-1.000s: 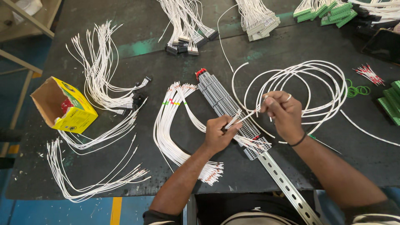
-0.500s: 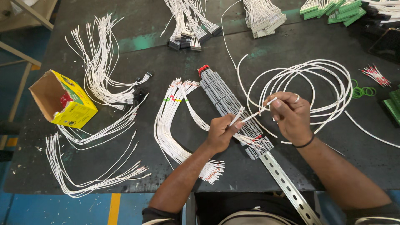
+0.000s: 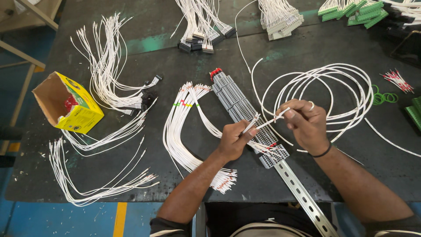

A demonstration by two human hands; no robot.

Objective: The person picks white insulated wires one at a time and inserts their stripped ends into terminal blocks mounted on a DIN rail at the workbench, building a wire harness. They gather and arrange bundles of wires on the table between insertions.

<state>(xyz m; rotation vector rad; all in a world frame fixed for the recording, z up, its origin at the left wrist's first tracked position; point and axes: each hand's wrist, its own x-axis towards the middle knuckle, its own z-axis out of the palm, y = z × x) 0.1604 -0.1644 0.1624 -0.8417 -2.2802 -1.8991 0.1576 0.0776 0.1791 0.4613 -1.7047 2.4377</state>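
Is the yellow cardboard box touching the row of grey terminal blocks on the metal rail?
Apart. The head view shows the yellow cardboard box at the table's left, with white wire bundles and bare dark tabletop lying between it and the grey terminal blocks.

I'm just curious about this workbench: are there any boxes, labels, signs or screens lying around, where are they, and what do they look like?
Cardboard box: on the left of the dark table, lying on its side, open end facing up-left; yellow outside with green print, plain brown inside, something red within.
Colour markers: small green, red and yellow bands on the white wire bundle beside the grey terminal strip.
No signs; no screen can be made out.
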